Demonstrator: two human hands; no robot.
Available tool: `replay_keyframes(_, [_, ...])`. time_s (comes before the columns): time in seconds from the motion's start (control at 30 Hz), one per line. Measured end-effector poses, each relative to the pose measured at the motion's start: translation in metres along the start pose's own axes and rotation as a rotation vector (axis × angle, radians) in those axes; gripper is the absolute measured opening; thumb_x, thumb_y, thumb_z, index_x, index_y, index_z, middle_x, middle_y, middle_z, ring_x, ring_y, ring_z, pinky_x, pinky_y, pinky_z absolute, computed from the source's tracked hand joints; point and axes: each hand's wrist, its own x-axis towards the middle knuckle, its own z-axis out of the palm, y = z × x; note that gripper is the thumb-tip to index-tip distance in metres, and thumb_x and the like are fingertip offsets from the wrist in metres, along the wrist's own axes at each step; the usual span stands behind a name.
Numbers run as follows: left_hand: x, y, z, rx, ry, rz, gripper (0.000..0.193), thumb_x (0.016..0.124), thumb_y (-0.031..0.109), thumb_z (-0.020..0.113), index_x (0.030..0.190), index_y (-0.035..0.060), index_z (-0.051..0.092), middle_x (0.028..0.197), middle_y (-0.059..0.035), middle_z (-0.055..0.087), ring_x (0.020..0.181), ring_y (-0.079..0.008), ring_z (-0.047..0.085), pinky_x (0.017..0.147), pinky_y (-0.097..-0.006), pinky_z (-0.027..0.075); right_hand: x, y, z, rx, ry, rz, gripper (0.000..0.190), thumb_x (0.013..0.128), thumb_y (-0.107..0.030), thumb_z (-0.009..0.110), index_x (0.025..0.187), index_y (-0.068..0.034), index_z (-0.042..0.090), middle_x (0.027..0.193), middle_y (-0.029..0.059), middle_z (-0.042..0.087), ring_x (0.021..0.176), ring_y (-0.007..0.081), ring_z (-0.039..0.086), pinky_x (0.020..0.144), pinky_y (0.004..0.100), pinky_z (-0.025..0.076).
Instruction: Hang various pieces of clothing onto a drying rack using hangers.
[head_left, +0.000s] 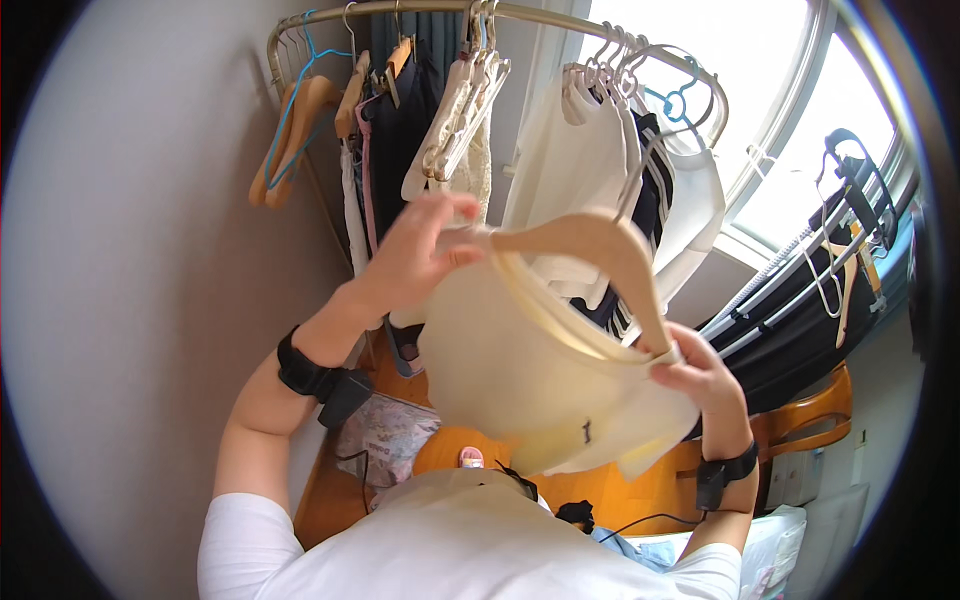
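Note:
A cream shirt (517, 360) hangs on a wooden hanger (581, 232) in front of me, with a small dark mark on the cloth. My right hand (701, 371) pinches the shirt's shoulder at the hanger's right end. Around the left shoulder, the fingers and thumb of my left hand (405, 259) are spread apart; motion blurs them slightly. The hanger is tilted, its right end lower. Its metal hook rises towards the clothes behind, and I cannot tell whether it touches the rail.
A metal clothes rail (427, 6) carries garments, bare wooden hangers (300, 142) and a blue hanger (289, 112). A wall (127, 262) stands at left, a window (697, 45) behind. Dark clothes (795, 322) and a wooden chair (814, 409) are at right. A patterned bag (390, 435) lies on the floor.

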Motion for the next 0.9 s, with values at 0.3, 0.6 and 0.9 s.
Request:
replay_keyframes(0.3, [0.077, -0.076, -0.026, 0.353, 0.012, -0.265, 0.034, 0.080, 0.009, 0.055, 0.112, -0.0009, 0.050, 0.103, -0.0115, 0.054, 0.093, -0.0193, 0.055, 0.078, -0.0298, 0.045, 0.055, -0.044, -0.004, 0.254, 0.421, -0.043, 0.032, 0.076, -0.015, 0.060, 0.105, -0.004, 0.055, 0.087, 0.0031, 0.058, 0.078, 0.0090, 0.056, 0.069, 0.0225, 0.045])
replay_keyframes(0.6, [0.026, -0.050, 0.002, 0.132, 0.305, -0.229, 0.038, 0.079, 0.005, 0.057, 0.114, 0.0023, 0.044, 0.109, -0.0099, 0.047, 0.098, -0.0187, 0.050, 0.083, -0.0302, 0.042, 0.191, -0.044, -0.006, 0.280, 0.409, -0.173, 0.035, 0.080, -0.027, 0.058, 0.101, 0.001, 0.051, 0.083, 0.0056, 0.056, 0.069, 0.0104, 0.056, 0.061, 0.0254, 0.047])
replay_keyframes(0.9, [-0.121, -0.090, 0.114, -0.047, 0.160, -0.751, 0.063, 0.069, 0.010, 0.071, 0.119, 0.0000, 0.034, 0.115, -0.0168, 0.042, 0.106, -0.0242, 0.044, 0.083, -0.0322, 0.043, 0.267, 0.017, -0.012, 0.237, 0.463, -0.215, 0.048, 0.077, -0.034, 0.059, 0.105, 0.003, 0.048, 0.086, 0.0077, 0.055, 0.074, 0.0161, 0.053, 0.067, 0.0275, 0.044])
